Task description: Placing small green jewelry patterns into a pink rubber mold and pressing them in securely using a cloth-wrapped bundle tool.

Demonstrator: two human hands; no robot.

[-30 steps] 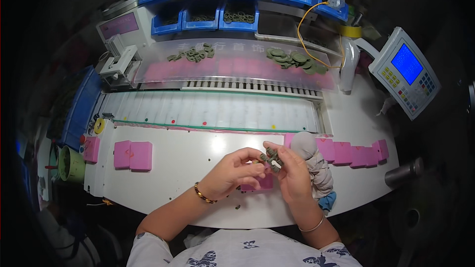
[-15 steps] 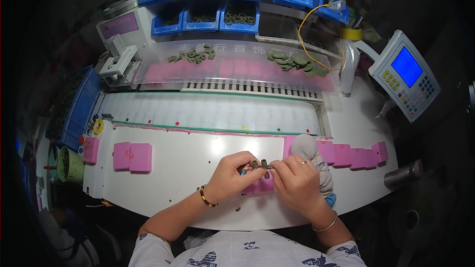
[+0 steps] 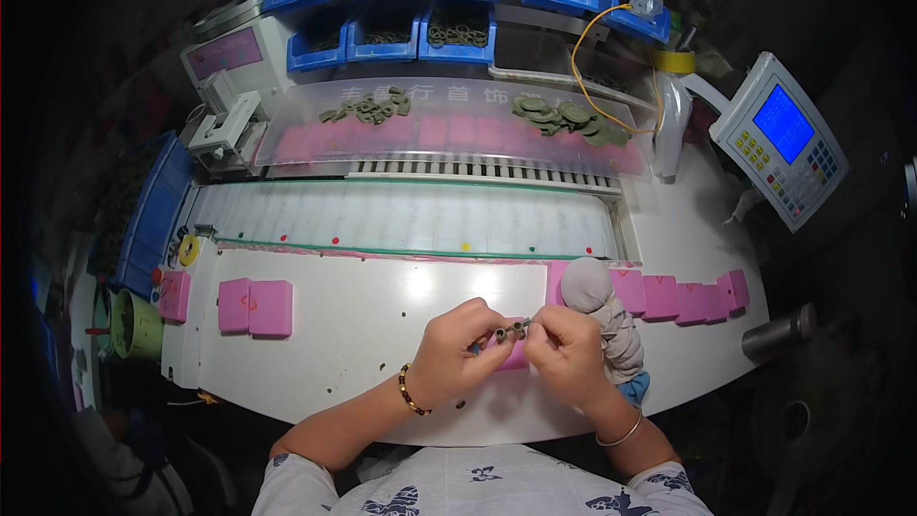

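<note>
Over the front of the white table, my left hand [image 3: 460,349] pinches a small dark green wax-like piece with short hollow tube ends [image 3: 509,333]. My right hand [image 3: 573,354] is closed at the piece's right side, thumb and forefinger pressed together there. Whether it grips the piece itself or something thin against it is hidden by the fingertips. Partly covered beneath both hands lies a pink block [image 3: 517,357]. A bundle of grey cloth [image 3: 611,325], blue at its lower end, rests right beside my right hand.
Pink blocks [image 3: 270,308] sit at left, more [image 3: 659,298] at right. Beyond runs a white conveyor belt [image 3: 411,215]; green pieces [image 3: 564,119] lie on a clear cover. Blue bins [image 3: 385,38] stand behind. A control panel [image 3: 783,139] and metal cylinder [image 3: 778,333] are at right.
The green piece has turned, so its tube openings now face toward me. Both hands have shifted slightly, with the right fingers curled in more.
</note>
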